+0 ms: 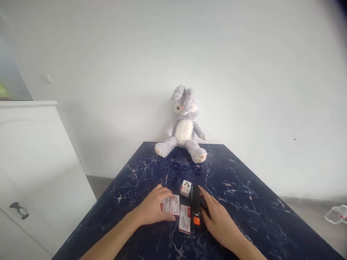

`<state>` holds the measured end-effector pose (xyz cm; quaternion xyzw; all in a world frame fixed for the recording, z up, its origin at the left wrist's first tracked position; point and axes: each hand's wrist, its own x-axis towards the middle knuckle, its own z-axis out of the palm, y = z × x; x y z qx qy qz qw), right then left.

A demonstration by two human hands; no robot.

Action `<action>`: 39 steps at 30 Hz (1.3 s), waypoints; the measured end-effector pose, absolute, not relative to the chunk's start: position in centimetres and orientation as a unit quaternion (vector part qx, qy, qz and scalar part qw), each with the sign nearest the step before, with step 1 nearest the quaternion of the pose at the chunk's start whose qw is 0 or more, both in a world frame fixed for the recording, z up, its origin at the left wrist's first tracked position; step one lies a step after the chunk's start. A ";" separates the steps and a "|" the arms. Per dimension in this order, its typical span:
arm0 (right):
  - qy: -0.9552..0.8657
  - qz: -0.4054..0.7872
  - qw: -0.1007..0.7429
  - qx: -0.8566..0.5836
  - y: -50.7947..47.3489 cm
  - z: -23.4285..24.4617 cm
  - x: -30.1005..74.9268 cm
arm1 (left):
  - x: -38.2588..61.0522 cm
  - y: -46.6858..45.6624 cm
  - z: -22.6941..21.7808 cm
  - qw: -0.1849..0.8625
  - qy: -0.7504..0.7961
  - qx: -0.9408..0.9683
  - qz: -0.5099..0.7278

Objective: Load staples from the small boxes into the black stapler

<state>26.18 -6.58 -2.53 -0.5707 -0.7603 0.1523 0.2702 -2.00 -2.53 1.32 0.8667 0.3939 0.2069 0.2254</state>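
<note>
My left hand (154, 207) grips a small white and red box (173, 206) lying on the dark blue marbled table (244, 202), fingers curled around its near and far edges. A second white and red box (184, 219) lies flat just right of it. My right hand (217, 216) rests against a black stapler with an orange button (196, 211), fingers curved along its right side. A small white cube-shaped box (185, 188) stands just behind these things, touched by neither hand.
A grey and white plush rabbit (183, 126) sits at the table's far edge against the white wall. A white cabinet with a dark handle (18, 210) stands to the left. Something of clear plastic (337, 213) lies on the floor at right.
</note>
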 end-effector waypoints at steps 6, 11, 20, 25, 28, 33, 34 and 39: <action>-0.767 0.158 0.273 -0.558 -6.8 -2.2 26.3 | -0.9 -4.5 2.0 0.213 0.355 0.874 0.254; -0.768 0.172 0.278 -0.551 -7.1 -1.6 26.3 | 0.0 -5.2 1.5 0.277 0.329 0.886 0.174; -0.780 0.175 0.289 -0.527 -7.0 -1.2 26.3 | 2.0 -6.8 1.2 0.259 0.363 0.818 0.362; -0.788 0.183 0.299 -0.507 -7.2 0.3 26.1 | 2.5 -8.0 1.8 0.312 0.345 0.853 0.236; -0.788 0.192 0.297 -0.504 -7.4 0.9 26.1 | 1.4 -7.8 1.9 0.325 0.349 0.847 0.234; -0.777 0.195 0.302 -0.517 -7.4 0.7 25.9 | 1.5 -6.7 0.4 0.346 0.414 0.819 0.195; -0.773 0.199 0.306 -0.520 -7.4 0.6 25.8 | 1.8 -6.5 0.1 0.341 0.432 0.811 0.197; -0.768 0.221 0.333 -0.500 -7.8 0.2 24.9 | 2.3 -5.9 -0.6 0.340 0.449 0.798 0.214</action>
